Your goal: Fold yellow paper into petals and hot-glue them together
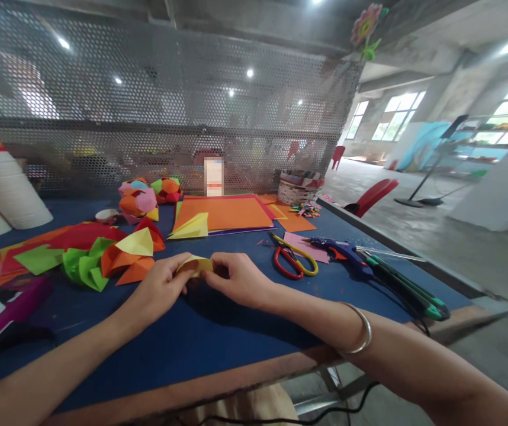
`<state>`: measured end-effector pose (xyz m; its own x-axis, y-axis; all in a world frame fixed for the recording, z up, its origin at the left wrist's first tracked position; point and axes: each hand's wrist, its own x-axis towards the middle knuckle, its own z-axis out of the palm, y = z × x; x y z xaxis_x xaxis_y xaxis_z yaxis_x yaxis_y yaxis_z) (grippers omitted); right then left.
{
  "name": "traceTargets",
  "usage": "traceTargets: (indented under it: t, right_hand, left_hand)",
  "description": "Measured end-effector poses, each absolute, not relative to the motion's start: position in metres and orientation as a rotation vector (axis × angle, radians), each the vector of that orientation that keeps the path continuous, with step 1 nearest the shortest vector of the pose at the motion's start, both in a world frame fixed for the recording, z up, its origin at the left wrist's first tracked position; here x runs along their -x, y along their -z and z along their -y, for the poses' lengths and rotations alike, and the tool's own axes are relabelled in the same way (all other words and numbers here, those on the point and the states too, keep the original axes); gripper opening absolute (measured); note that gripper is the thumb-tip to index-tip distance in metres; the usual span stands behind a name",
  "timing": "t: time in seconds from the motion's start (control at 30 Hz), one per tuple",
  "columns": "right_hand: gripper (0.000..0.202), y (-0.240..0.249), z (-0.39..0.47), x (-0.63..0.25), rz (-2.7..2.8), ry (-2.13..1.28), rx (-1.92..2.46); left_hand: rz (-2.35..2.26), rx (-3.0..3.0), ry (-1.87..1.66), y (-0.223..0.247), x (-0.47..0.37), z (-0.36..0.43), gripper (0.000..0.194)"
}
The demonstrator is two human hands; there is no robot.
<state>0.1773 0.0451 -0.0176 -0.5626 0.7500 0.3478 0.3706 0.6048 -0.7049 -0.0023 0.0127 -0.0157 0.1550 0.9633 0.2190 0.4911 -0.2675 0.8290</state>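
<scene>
One yellow paper, bent into a curve, is held between the left hand and the right hand over the middle of the table; whether it touches the surface, I cannot tell. Each grip is narrow, thumb and fingers pinching opposite ends of the paper. A bangle circles the right forearm.

Near the left hand lie orange folds, green folds and red paper, with two paper balls behind them. Cups stand stacked at far left, above a purple tool. Beyond the hands, a yellow fold rests on orange sheets. To the right are scissors, pink paper, a glue gun and a green tool; a basket stands behind, by the mesh
</scene>
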Motion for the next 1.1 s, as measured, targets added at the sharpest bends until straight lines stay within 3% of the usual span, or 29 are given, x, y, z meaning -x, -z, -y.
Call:
traceTargets:
  t: [0.3,0.6,0.97,1.1]
  right_hand:
    - [0.020,0.0160,-0.0441,-0.1775,2.173,-0.835,0.843]
    - [0.018,0.0144,-0.0514,-0.1798,2.041,-0.881,0.873]
    - [0.028,0.0183,-0.0508,-0.1774,2.048,-0.959,0.815]
    - [0.022,0.0216,-0.0511,-0.1770,2.094,-0.992,0.754]
  left_hand:
    - [-1.501,-1.699,-1.080,0.0060,-0.0021,-0.0091,0.025]
    - [-1.537,-1.659,-0.991,0.0090,0.0004,-0.0131,0.050]
    - [-1.675,-1.895,-1.018,0.0063,0.0025,-0.0070,0.025]
    - [-1.632,-2.042,-0.972,0.0080,0.0029,-0.0046,0.020]
